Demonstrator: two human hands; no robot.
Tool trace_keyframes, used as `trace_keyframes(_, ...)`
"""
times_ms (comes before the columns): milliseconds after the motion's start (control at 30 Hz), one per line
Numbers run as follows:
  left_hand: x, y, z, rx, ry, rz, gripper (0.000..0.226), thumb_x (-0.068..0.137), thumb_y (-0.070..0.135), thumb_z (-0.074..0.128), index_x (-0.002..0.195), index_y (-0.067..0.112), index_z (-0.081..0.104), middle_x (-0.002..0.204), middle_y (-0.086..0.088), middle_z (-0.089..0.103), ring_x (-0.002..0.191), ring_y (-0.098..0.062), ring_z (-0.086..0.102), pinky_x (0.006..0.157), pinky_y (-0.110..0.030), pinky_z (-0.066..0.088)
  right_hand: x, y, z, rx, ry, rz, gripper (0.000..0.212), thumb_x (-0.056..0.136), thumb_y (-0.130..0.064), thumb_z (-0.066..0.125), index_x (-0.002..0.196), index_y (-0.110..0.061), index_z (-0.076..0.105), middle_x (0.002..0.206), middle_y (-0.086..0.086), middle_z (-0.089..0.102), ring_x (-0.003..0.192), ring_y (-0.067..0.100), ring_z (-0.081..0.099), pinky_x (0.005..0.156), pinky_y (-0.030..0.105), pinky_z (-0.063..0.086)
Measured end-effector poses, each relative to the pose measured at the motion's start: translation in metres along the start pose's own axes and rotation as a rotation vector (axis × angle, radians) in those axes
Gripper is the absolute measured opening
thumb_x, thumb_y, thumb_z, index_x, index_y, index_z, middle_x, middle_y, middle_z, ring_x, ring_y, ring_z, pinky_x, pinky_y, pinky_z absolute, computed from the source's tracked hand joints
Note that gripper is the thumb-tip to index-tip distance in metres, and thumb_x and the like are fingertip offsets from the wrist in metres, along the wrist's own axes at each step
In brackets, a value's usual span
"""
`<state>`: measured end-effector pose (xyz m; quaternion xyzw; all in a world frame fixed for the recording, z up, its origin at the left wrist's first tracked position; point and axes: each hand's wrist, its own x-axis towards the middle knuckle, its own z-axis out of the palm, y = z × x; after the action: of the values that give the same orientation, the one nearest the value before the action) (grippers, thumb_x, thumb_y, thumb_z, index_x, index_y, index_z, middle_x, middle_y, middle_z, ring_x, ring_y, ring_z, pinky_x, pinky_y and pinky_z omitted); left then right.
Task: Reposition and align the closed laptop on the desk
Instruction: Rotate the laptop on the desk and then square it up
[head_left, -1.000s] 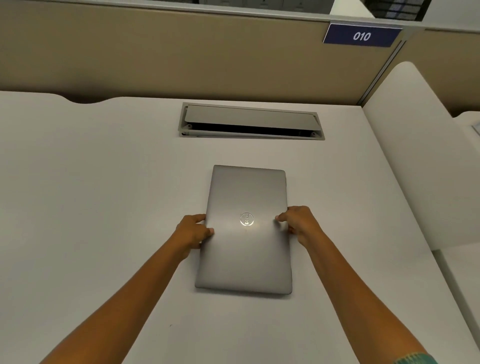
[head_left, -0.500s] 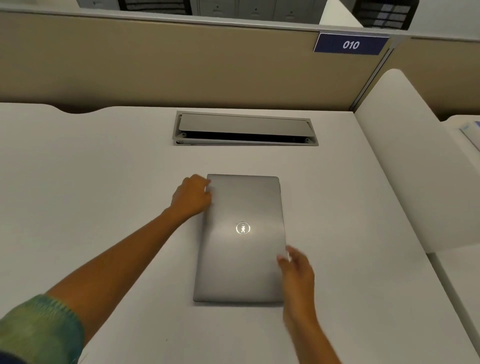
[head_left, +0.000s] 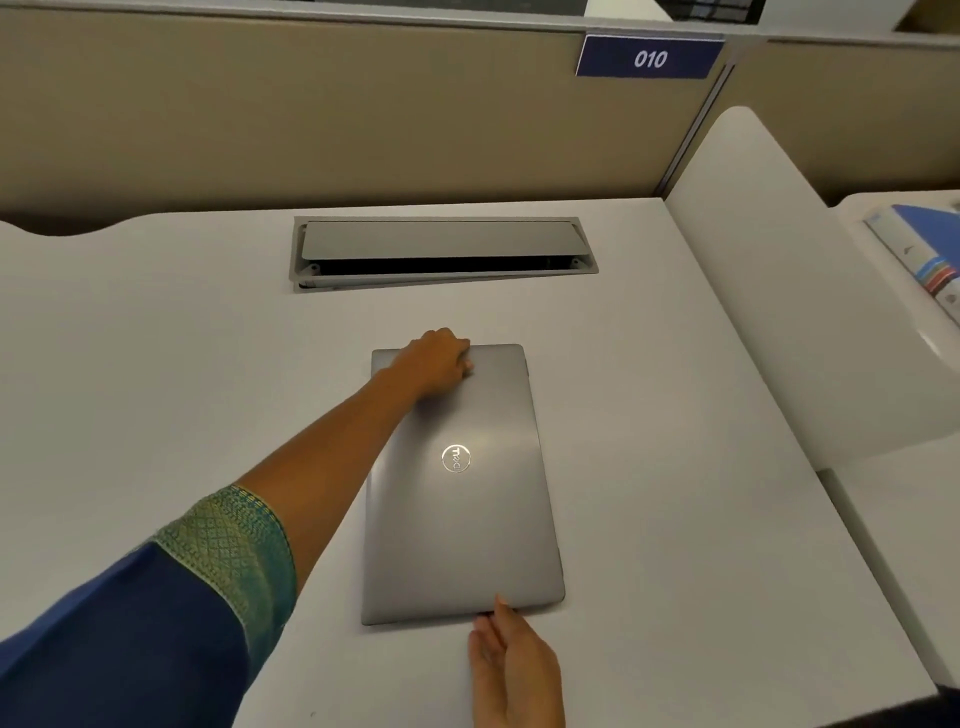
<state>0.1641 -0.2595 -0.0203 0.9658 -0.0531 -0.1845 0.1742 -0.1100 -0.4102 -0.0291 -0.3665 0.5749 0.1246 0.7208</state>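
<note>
A closed grey laptop (head_left: 467, 525) lies on the white desk (head_left: 156, 364) with its short edges far and near, a round silver logo on the lid. My left hand (head_left: 436, 364) reaches across and curls over the laptop's far edge near its left corner, gripping it. At the near edge my right hand (head_left: 511, 670) lies palm-up on the desk, fingers together, with the fingertips touching the laptop's edge right of its middle.
A grey cable hatch (head_left: 441, 252) with a part-open flap is set into the desk beyond the laptop. A beige partition (head_left: 311, 114) carries a blue "010" sign (head_left: 649, 58). A white divider (head_left: 779, 291) bounds the desk's right side; a blue folder (head_left: 924, 249) lies beyond it.
My left hand slid from the laptop's left side up to its far edge. My right hand left the right side and came to the near edge. The laptop barely shifted.
</note>
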Motion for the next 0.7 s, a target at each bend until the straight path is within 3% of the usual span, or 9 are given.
trace_keyframes(67, 0.003, -0.002, 0.003, 0.003, -0.003, -0.009, 0.038, 0.094, 0.035, 0.049, 0.119, 0.007, 0.056, 0.121, -0.018, 0.054, 0.111, -0.035, 0.053, 0.087, -0.042, 0.045, -0.003, -0.001, 0.010, 0.026, 0.002, 0.074, 0.014, 0.088, -0.008, 0.063, 0.092, 0.005, 0.060, 0.089, 0.014, 0.061, 0.102, 0.026, 0.055, 0.103, 0.038, 0.042)
trace_keyframes(133, 0.006, -0.004, 0.003, 0.013, -0.012, -0.010, 0.044, 0.092, 0.038, 0.051, 0.125, 0.009, 0.053, 0.125, -0.018, 0.053, 0.114, -0.035, 0.051, 0.089, -0.043, 0.044, -0.005, -0.005, 0.014, 0.040, 0.015, 0.087, 0.011, 0.088, -0.007, 0.063, 0.083, 0.002, 0.057, 0.089, 0.014, 0.059, 0.103, 0.026, 0.053, 0.105, 0.038, 0.040)
trace_keyframes(333, 0.007, -0.008, 0.002, -0.035, -0.011, -0.081, 0.054, 0.085, 0.039, 0.060, 0.133, 0.017, 0.049, 0.131, -0.015, 0.052, 0.121, -0.035, 0.045, 0.096, -0.043, 0.042, -0.007, -0.015, 0.014, 0.040, -0.077, 0.130, 0.007, 0.088, -0.005, 0.062, 0.092, 0.001, 0.063, 0.084, 0.010, 0.059, 0.079, 0.019, 0.053, 0.091, 0.031, 0.040)
trace_keyframes(500, -0.010, -0.034, 0.000, -0.084, 0.027, -0.199, 0.055, 0.084, 0.041, 0.062, 0.131, 0.015, 0.050, 0.129, -0.017, 0.055, 0.118, -0.037, 0.049, 0.096, -0.045, 0.043, 0.001, -0.037, 0.015, 0.025, -0.125, 0.054, 0.003, 0.087, -0.001, 0.061, 0.089, 0.000, 0.062, 0.092, 0.014, 0.066, 0.097, 0.025, 0.058, 0.104, 0.035, 0.041)
trace_keyframes(700, -0.050, -0.067, -0.001, -0.211, 0.093, -0.385, 0.057, 0.084, 0.040, 0.063, 0.130, 0.011, 0.050, 0.134, -0.013, 0.055, 0.120, -0.034, 0.051, 0.097, -0.040, 0.041, 0.018, -0.080, 0.025, -0.113, -0.222, -0.054, 0.003, 0.086, 0.002, 0.060, 0.087, 0.003, 0.062, 0.093, 0.018, 0.067, 0.087, 0.029, 0.061, 0.094, 0.041, 0.047)
